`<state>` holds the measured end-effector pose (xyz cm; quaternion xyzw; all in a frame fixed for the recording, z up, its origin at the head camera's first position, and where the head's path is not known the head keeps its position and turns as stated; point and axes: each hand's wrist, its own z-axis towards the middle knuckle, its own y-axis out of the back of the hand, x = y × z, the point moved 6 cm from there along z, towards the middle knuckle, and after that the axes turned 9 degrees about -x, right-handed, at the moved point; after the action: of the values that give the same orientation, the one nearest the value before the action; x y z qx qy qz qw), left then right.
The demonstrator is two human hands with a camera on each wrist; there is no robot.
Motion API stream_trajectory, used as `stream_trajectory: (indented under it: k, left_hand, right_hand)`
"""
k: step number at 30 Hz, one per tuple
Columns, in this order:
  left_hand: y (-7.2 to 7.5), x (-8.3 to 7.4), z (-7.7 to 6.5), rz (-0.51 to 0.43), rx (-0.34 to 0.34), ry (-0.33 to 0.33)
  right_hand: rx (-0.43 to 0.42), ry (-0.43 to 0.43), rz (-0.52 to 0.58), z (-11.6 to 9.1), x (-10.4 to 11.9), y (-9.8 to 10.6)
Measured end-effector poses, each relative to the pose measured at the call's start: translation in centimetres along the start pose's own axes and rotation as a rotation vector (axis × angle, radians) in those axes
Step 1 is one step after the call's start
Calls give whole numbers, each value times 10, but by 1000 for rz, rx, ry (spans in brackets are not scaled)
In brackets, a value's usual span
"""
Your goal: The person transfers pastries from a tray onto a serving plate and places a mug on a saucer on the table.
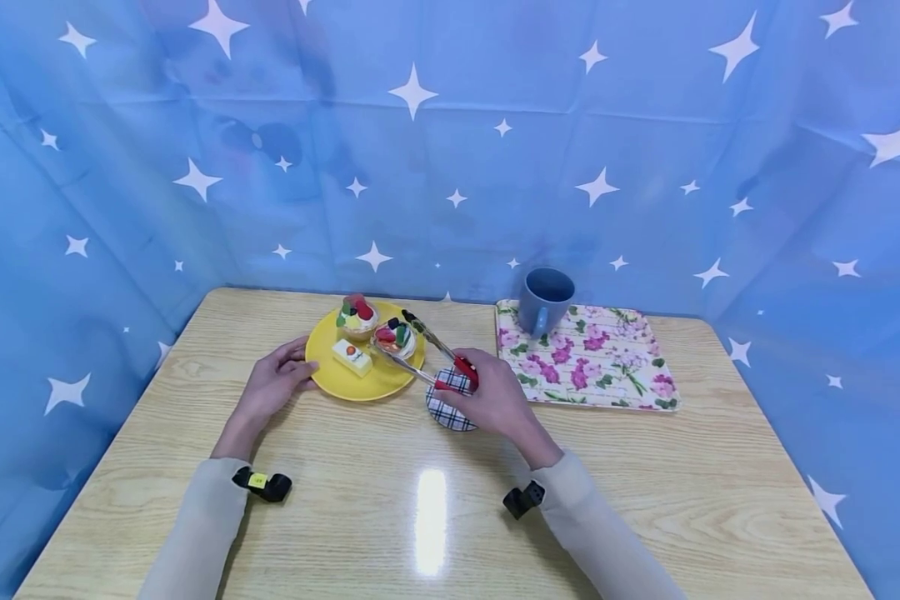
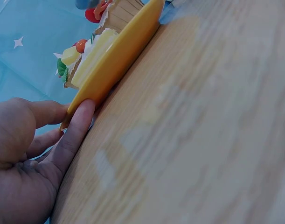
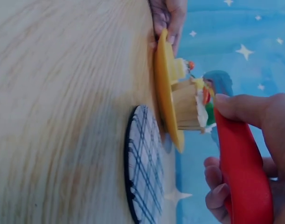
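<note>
Head view, and the yellow plate [image 1: 333, 382] is seen at the far left of the table [image 1: 330, 525], its left rim pinched by the left hand [image 1: 273, 382]; by that grip, it would seem, any sliding is prevented. From the right, the red-handled tongs [image 1: 466, 372] are held in the right hand [image 1: 492, 397], thumb and fingers set on the handles, so the gap can presumably be governed by a squeeze. And there, standing on the plate, the right cupcake [image 1: 395, 339] is flanked by the two metal arms, one far, one near (whether contact is made cannot be told). The second cupcake [image 1: 357, 317] is set far left of it, the cake slice [image 1: 352, 358] near left, so the right one is probably the easiest reached. By the right hand, the checked coaster [image 1: 452, 418] is partly hidden. Farther right, the flowered tray [image 1: 607, 379] is laid flat; on its far left part the blue mug [image 1: 543, 304] is stood upright, perhaps so that it is not knocked.
</note>
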<state>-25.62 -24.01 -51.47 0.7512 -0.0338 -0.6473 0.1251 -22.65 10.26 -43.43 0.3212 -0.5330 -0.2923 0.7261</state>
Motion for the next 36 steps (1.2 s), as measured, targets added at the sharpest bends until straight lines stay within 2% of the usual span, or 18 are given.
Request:
stream_trajectory:
  k: [9, 26, 36]
  left_hand:
    - [1, -2, 1, -21, 21, -32]
    - [0, -1, -1, -14, 12, -15]
    - [0, 4, 2, 0, -1, 3]
  right_hand:
    - [-13, 1, 12, -4, 7, 12]
    - [-16, -48, 39, -12, -3, 29]
    - [-59, -37, 77, -16, -10, 40]
